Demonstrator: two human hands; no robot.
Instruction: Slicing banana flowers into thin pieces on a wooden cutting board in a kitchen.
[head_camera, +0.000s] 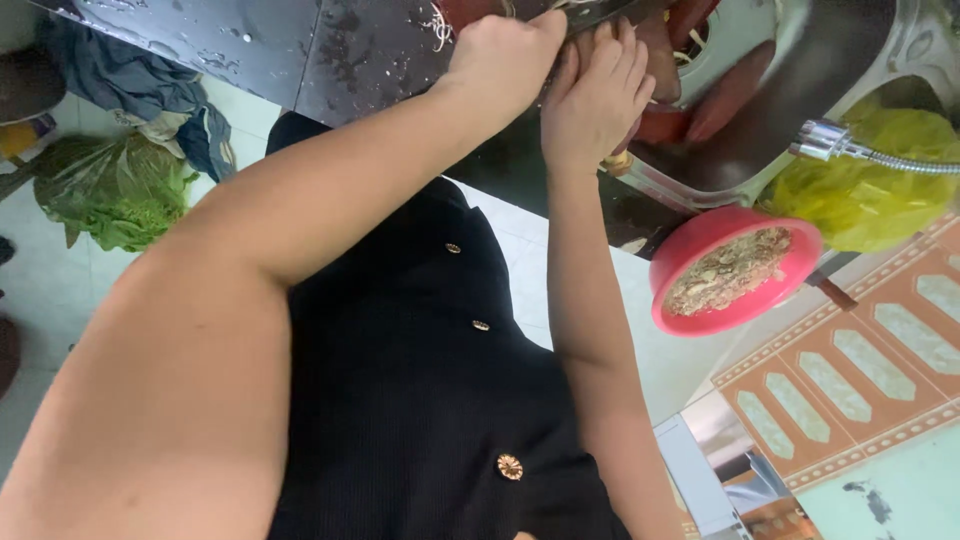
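Observation:
My left hand is closed around the handle of a knife, whose dark blade sticks out to the right at the top edge. Right beside it, my right hand grips a reddish-brown long vegetable at the rim of a metal sink. More reddish-brown pieces lie in the sink beyond my fingers. Both forearms reach up from the bottom of the view, with my black buttoned top between them. My fingers hide where the blade meets the vegetable.
A pink bowl of brownish scraps sits below the sink. A yellow-green plastic bag and a flexible metal tap hose are at right. The dark counter is wet. Leafy greens and a blue cloth lie at left.

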